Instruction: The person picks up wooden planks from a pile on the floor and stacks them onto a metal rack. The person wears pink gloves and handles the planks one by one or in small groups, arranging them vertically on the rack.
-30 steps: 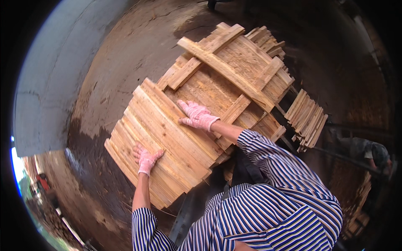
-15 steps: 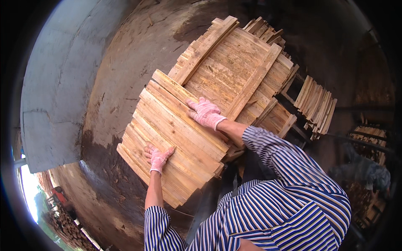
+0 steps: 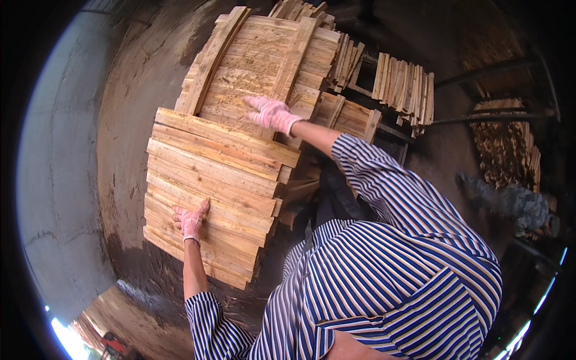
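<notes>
Left hand: gloved in pink and white knit, open, fingers and thumb spread, palm down on the near set of boards, toward its left half. Right hand: matching glove, open, fingers extended leftward, placed over the right-hand crosspiece and the far set of boards; whether its palm presses the wood cannot be told. Near set of boards: pale sawn timber, laid side by side in a slightly fanned, uneven-ended layer, directly before the person, its upper edge running up to the far set. Far set of boards: same timber, sawdust-specked, beyond the near set, carrying two crosspieces laid across it, the right-hand one and a left-hand crosspiece, set apart from each other and roughly parallel. Lower stack of boards: to the right of the far set, partly hidden by the right forearm. Bundle of slats: farther right, pieces side by side on a dark frame. Wood pile: at far right, dim. Co-worker: bent figure in grey-blue clothing, near that pile, hands indistinct. Striped shirt: worn by the person, blue and white. Grey wall: along the left, beside a brown floor
</notes>
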`<state>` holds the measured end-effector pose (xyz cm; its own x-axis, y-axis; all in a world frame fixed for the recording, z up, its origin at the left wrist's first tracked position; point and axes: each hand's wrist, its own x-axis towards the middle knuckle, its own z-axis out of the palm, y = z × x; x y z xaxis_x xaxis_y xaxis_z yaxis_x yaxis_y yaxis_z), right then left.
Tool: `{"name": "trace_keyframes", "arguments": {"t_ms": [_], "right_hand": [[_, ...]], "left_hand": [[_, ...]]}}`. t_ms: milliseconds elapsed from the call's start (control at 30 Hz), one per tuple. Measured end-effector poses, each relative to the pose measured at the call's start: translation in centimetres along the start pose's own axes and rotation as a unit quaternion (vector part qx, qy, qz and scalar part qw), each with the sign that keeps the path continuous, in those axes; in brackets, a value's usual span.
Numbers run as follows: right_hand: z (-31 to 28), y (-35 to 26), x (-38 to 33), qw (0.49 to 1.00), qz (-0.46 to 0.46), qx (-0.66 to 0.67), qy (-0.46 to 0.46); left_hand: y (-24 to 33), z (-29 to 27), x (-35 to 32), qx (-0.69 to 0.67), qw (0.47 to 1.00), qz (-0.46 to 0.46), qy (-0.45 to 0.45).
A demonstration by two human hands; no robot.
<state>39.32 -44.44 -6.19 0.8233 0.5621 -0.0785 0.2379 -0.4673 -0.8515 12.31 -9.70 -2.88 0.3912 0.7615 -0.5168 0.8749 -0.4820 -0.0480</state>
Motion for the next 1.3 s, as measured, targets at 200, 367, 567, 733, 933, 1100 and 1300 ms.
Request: {"name": "trace_keyframes", "arguments": {"t_ms": [200, 367, 567, 733, 933, 1100, 1300], "right_hand": [[1.5, -3.9, -4.4, 0.998, 0.003, -0.048, 0.038], [-3.0, -2.6, -12.5, 0.945, 0.086, 0.046, 0.313], [3.1, 5.8, -25.7, 0.901, 0.353, 0.090, 0.236], [7.7, 8.0, -28.2, 0.881, 0.452, 0.136, 0.016], [-0.1, 10.5, -23.9, 0.870, 0.439, 0.169, -0.147], [-11.6, 19.5, -22.4, 0.908, 0.395, 0.107, -0.089], [-25.9, 25.6, -27.8, 0.892, 0.452, -0.029, -0.004]], "left_hand": [[10.3, 1.1, -3.0, -0.070, 0.896, 0.416, 0.137], [20.1, 2.7, -4.5, -0.010, 0.853, 0.496, 0.160], [22.5, 3.4, -6.1, 0.125, 0.872, 0.441, 0.170], [23.5, 3.2, -6.8, 0.124, 0.867, 0.447, 0.182], [22.8, 3.3, -7.0, 0.102, 0.878, 0.438, 0.163], [24.6, 2.5, -8.2, 0.165, 0.869, 0.439, 0.155], [25.0, 2.4, -8.2, 0.227, 0.858, 0.443, 0.129]]}}
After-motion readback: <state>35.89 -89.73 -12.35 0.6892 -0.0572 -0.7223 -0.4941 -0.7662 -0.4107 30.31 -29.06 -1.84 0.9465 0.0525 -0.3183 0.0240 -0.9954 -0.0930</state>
